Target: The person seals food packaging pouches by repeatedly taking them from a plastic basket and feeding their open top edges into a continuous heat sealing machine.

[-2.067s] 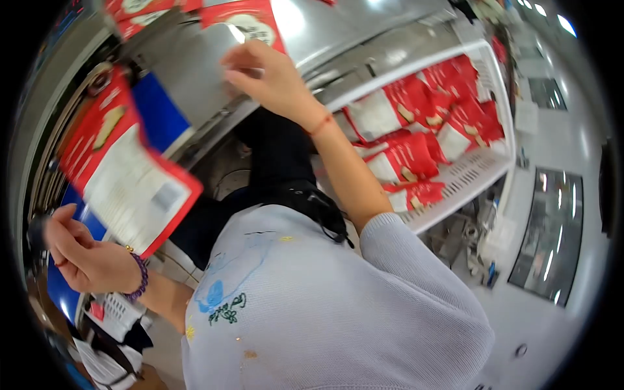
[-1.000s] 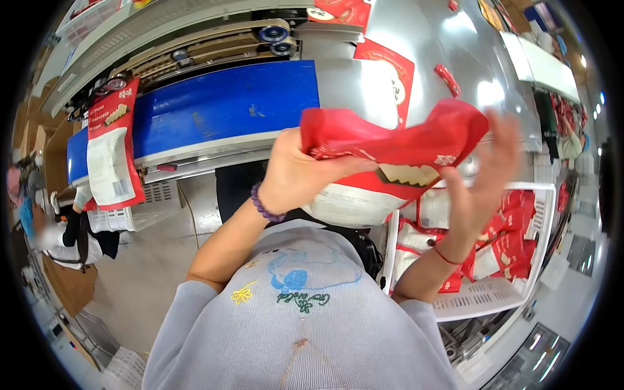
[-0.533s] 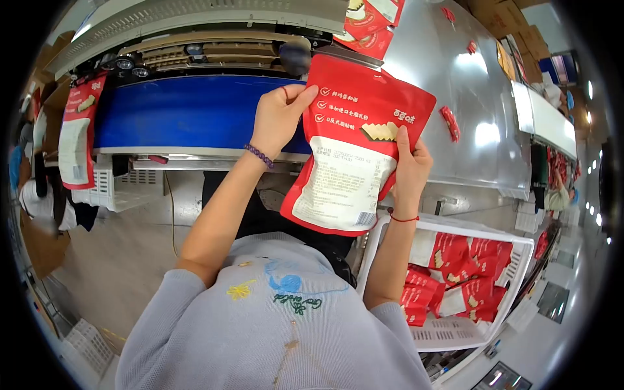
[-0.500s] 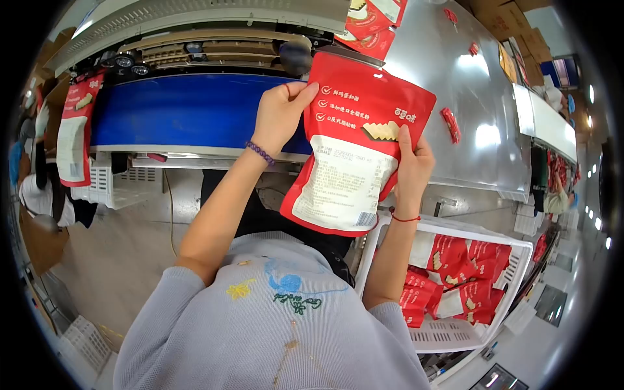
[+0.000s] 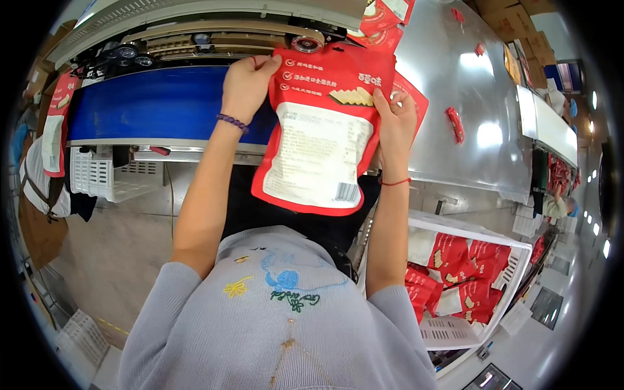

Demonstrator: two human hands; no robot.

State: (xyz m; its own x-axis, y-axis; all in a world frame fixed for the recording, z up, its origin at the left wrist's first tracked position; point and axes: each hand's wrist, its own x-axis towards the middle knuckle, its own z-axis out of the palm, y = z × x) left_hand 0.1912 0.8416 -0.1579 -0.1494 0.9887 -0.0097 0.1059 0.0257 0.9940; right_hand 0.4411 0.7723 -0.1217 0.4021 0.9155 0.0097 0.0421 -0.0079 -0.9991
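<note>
A red snack pouch (image 5: 322, 156) with a white printed label panel hangs in front of me, upright, back panel facing me. My left hand (image 5: 250, 84) pinches its upper left edge between thumb and fingers. On the pouch's upper right edge, my right hand (image 5: 396, 127) is closed with the thumb in front. Behind that hand, part of another red pouch (image 5: 414, 104) shows at the metal table; most of it is hidden. The blue conveyor belt (image 5: 156, 104) of a machine runs just beyond my left hand.
A white crate (image 5: 455, 335) with several red pouches stands at my right. The metal table (image 5: 442, 153) carries small red packets (image 5: 456, 125) and more pouches (image 5: 377, 32) at the back. Another red pouch (image 5: 57, 123) hangs over the belt's left end. A person (image 5: 49, 169) is at far left.
Both hands have moved left with the pouch, bringing it over the belt's right end. Another red pouch has come into view behind my right hand.
</note>
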